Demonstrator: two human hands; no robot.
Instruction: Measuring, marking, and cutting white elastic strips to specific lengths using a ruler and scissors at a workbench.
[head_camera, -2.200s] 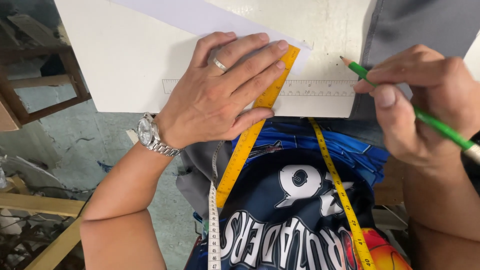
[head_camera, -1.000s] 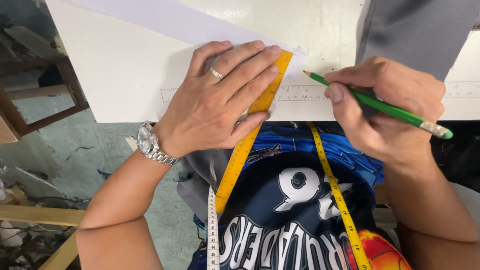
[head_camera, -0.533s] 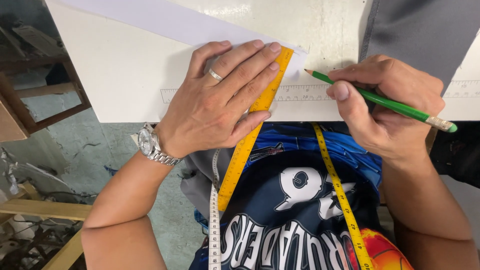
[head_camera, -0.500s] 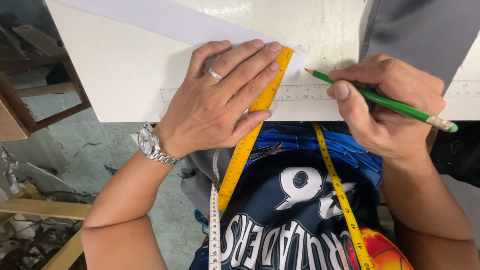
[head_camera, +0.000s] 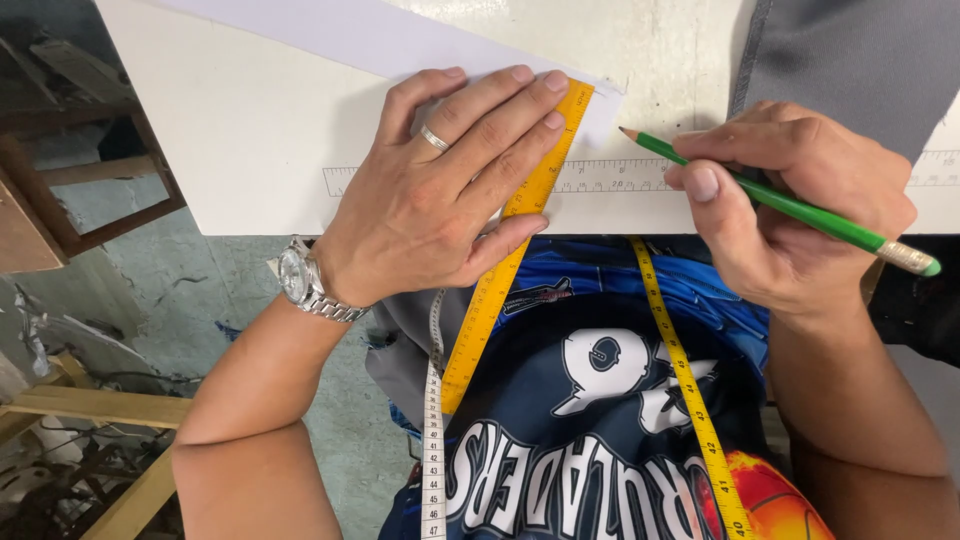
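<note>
The left hand (head_camera: 440, 200) lies flat, fingers spread, pressing one yellow ruler (head_camera: 510, 250) onto one white sheet (head_camera: 400, 45) on the table (head_camera: 250, 130). Just beside it, the right hand (head_camera: 790, 215) pinches one green pencil (head_camera: 790, 205), its tip near the ruler's top end.

A flat orange-yellow plastic ruler (head_camera: 520, 225) with black marks is lying on the white tabletop (head_camera: 250, 130); beside it, a slim green wooden pencil (head_camera: 790, 208) is showing.

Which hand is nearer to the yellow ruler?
Left. The left hand lies flat on the yellow ruler, pressing it down; the right hand grips a green pencil off to its side, apart.
</note>
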